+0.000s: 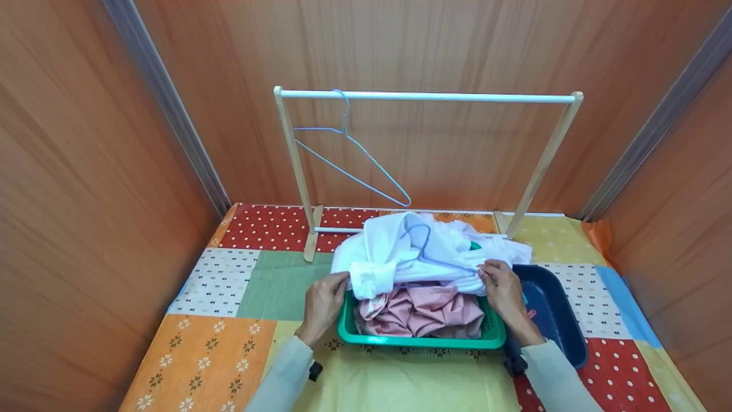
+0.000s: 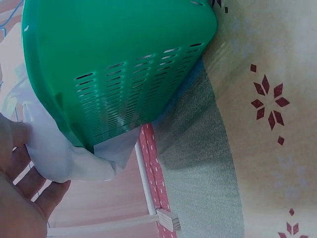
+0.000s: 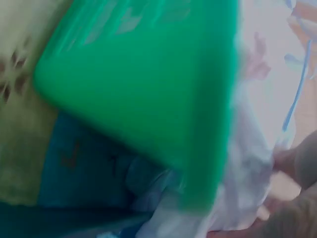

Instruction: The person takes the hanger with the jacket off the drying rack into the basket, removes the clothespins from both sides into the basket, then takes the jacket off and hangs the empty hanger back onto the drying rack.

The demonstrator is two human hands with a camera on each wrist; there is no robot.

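Observation:
A white garment (image 1: 377,240) lies bunched over a green basket (image 1: 423,342), with a blue wire hanger (image 1: 424,247) on it, hook pointing away from me. My left hand (image 1: 323,300) pinches the garment's left edge. On the opposite side, my right hand (image 1: 504,289) pinches the cloth by the hanger's right end. In the left wrist view, white fabric (image 2: 49,144) spills over the basket's rim beside my fingers. Crumpled pink cloth (image 1: 423,312) fills the front of the basket. The right wrist view is blurred.
Behind the basket stands a rack with a white bar (image 1: 457,97) and wooden legs. A second wire hanger (image 1: 346,114) hangs near its left end. A dark blue tray (image 1: 549,297) sits right of the basket. Wood-look panels (image 1: 86,171) enclose the patchwork-covered table.

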